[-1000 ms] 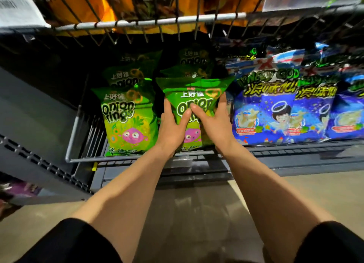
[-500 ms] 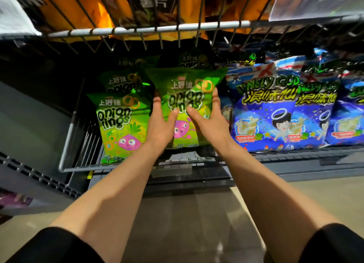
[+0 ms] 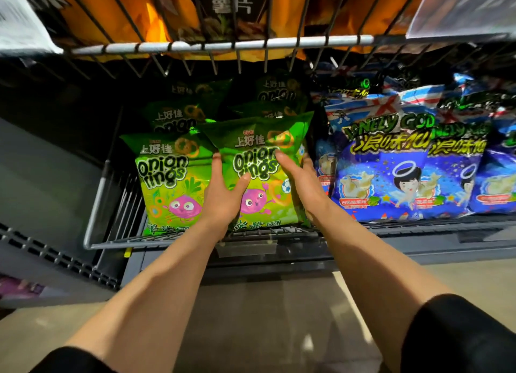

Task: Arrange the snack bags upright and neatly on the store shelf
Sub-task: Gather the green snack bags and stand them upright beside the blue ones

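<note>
Between both hands' grip, the onion rings bag (image 3: 259, 171) stands upright.

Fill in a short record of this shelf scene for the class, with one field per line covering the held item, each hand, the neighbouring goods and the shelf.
held item: green foil onion rings bag, upright at the shelf front
left hand: grips the bag's left edge, thumb across its front
right hand: grips the bag's right edge, thumb on its front
left neighbour: second green onion rings bag, upright, touching the held one
right neighbour: blue foil snack bags in a row
shelf: grey wire rack, more green bags behind
above: orange bags on upper wire shelf
</note>
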The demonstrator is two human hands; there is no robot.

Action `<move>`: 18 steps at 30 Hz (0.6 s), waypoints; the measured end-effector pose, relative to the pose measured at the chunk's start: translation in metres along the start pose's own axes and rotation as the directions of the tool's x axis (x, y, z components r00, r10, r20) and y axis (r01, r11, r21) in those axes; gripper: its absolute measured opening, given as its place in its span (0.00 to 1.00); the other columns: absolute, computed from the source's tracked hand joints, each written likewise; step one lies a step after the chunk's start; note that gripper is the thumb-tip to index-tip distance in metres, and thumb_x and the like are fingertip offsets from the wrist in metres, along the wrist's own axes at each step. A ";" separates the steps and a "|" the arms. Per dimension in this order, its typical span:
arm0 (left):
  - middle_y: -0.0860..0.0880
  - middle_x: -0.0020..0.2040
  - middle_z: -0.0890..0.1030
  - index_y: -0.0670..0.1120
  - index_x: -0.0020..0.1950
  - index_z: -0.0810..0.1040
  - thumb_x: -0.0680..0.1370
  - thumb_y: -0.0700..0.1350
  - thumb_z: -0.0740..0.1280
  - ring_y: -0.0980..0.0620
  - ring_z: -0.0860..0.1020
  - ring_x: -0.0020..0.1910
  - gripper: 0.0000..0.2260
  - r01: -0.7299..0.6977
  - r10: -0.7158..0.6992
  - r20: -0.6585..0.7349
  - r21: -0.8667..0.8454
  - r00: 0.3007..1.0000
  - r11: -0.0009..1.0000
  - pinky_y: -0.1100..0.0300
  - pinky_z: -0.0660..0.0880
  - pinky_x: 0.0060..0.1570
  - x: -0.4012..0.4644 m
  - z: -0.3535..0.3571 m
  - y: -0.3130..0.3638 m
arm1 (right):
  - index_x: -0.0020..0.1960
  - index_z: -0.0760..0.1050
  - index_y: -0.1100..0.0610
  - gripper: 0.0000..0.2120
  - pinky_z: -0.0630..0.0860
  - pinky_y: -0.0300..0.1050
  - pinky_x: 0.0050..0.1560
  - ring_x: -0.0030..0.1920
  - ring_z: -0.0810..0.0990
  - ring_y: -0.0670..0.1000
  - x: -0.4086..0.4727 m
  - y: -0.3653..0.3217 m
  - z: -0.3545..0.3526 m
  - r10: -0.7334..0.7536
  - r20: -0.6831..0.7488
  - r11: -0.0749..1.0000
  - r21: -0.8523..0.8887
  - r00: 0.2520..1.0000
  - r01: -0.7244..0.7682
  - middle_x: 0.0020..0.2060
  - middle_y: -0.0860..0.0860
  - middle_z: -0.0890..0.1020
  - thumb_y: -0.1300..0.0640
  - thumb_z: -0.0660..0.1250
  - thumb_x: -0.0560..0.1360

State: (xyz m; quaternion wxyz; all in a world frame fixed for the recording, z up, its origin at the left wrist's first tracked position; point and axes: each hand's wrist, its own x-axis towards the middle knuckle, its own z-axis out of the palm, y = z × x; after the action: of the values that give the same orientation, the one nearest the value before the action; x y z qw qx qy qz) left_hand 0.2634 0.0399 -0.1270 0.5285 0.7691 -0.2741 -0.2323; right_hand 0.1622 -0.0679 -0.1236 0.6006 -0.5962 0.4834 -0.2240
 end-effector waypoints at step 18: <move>0.49 0.76 0.62 0.48 0.77 0.56 0.76 0.52 0.68 0.50 0.61 0.74 0.33 -0.013 0.009 -0.059 -0.066 0.998 0.998 0.55 0.60 0.72 0.004 -0.006 0.032 | 0.70 0.67 0.44 0.42 0.65 0.55 0.70 0.68 0.70 0.49 -0.003 0.005 -0.009 -0.150 -0.184 0.975 0.133 0.971 0.176 0.67 0.46 0.72 0.22 0.50 0.64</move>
State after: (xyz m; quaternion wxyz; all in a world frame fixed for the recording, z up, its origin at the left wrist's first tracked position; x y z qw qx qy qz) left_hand 0.2647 0.0319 -0.0957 0.5627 0.7562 -0.2548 -0.2157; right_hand 0.1517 -0.0694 -0.1254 0.5785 -0.5659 0.4649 -0.3591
